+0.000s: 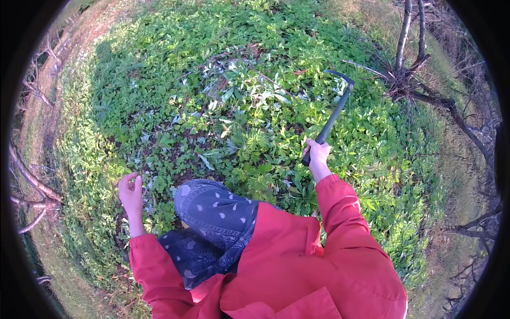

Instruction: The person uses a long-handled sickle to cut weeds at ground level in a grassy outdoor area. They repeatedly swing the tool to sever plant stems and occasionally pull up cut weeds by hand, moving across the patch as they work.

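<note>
A sickle (334,111) with a long dark handle is held by my right hand (318,153) near the handle's lower end. Its curved blade (338,75) points left, over the foliage. My left hand (130,193) is raised above the plants at the left, its fingers loosely bent and the thumb apart; I see nothing in it. Before me spreads a dense patch of low, mugwort-like leafy plants (255,147). A heap of cut or upturned stems with pale leaf undersides (255,89) lies in the middle, ahead of my knee.
My bent knee in patterned dark-blue trousers (219,203) rests low among the plants. Bare woody branches (402,75) stand at the right, with a long limb (454,105) running outward. More bare branches (36,183) lie at the left. Dry grass (44,115) borders the patch.
</note>
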Demonstrator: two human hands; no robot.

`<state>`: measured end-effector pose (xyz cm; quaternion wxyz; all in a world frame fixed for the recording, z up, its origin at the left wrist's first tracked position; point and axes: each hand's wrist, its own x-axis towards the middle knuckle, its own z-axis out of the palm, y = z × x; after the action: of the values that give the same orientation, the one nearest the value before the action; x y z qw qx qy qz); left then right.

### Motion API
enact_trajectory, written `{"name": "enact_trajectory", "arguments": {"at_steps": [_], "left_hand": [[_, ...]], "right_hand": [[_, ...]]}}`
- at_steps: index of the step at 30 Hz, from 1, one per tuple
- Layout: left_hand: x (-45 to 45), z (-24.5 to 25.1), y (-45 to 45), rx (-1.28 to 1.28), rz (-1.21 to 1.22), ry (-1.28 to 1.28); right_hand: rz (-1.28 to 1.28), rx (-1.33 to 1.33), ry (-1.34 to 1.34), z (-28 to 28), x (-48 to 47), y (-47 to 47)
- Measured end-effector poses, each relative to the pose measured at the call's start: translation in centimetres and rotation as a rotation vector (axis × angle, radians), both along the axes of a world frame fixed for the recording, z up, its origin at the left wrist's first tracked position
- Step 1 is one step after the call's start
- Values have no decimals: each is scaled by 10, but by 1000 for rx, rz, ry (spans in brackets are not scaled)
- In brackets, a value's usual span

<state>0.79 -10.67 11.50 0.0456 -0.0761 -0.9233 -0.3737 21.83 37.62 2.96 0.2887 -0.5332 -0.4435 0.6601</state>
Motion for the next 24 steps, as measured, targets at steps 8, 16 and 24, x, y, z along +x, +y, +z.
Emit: {"name": "enact_trajectory", "arguments": {"at_steps": [8, 16, 24], "left_hand": [[-27, -23, 21, 26, -75, -143], [-79, -51, 74, -22, -183, -174], [-67, -29, 129, 126, -407, 18]], "right_hand": [[-163, -164, 170, 25, 43, 1], [491, -114, 52, 103, 80, -65], [358, 518, -25, 192, 160, -62]]}}
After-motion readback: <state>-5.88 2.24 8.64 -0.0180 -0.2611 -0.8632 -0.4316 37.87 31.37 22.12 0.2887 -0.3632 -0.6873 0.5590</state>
